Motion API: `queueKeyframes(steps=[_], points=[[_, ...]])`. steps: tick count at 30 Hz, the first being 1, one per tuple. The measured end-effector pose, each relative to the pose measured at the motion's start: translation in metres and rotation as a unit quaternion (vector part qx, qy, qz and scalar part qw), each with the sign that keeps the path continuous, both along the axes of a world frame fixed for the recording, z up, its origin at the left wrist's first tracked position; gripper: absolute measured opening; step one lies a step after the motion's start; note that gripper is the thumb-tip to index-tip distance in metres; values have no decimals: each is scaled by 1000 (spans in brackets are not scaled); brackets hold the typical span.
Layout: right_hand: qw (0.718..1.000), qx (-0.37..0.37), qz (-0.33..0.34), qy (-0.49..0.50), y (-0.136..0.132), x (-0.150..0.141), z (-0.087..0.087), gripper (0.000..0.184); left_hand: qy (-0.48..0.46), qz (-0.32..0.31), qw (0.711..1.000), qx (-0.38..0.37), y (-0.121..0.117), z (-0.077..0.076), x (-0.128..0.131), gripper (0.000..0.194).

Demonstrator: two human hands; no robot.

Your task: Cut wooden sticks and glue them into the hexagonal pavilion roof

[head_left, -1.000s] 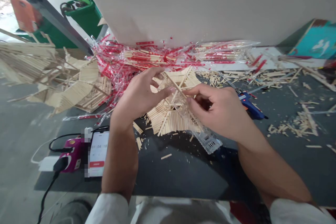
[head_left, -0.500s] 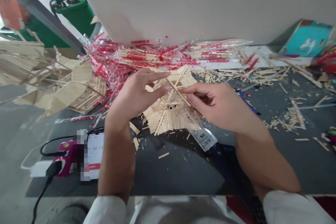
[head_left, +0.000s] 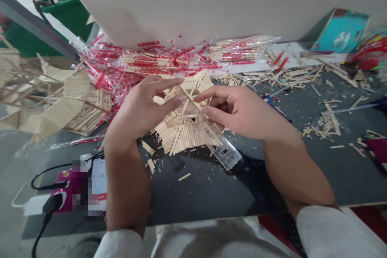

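One left hand (head_left: 130,109), thumb and forefinger parted; one right hand (head_left: 242,111), fingertips narrow at a slender stick (head_left: 188,95), pinch uncertain to us. Stick slants over the slatted wooden model (head_left: 189,137), mid-table (head_left: 193,201); we should align it before pressing.

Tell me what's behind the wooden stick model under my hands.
Behind the stick model lie red and clear wrappers, wrapped sticks and a pale panel. What your left hand covers there can't be seen.

A head-worn camera looks forward and down over the table (head_left: 181,201).
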State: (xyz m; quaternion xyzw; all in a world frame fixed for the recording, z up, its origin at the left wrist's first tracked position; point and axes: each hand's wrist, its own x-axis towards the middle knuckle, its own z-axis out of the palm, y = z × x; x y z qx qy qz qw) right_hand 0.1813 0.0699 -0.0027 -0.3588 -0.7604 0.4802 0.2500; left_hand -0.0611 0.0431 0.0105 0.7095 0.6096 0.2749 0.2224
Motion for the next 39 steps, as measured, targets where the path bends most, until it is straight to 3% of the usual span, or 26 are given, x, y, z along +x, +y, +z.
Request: queueKeyframes(steps=[33,39], points=[[999,-1,-31,-16,-3,-3,-2,35,-1,-10,1000,0,1,-2,-3,48],[998,-17,-53,-5,-7,-8,0,45,3,-20,1000,22,3,-7,-6,49]])
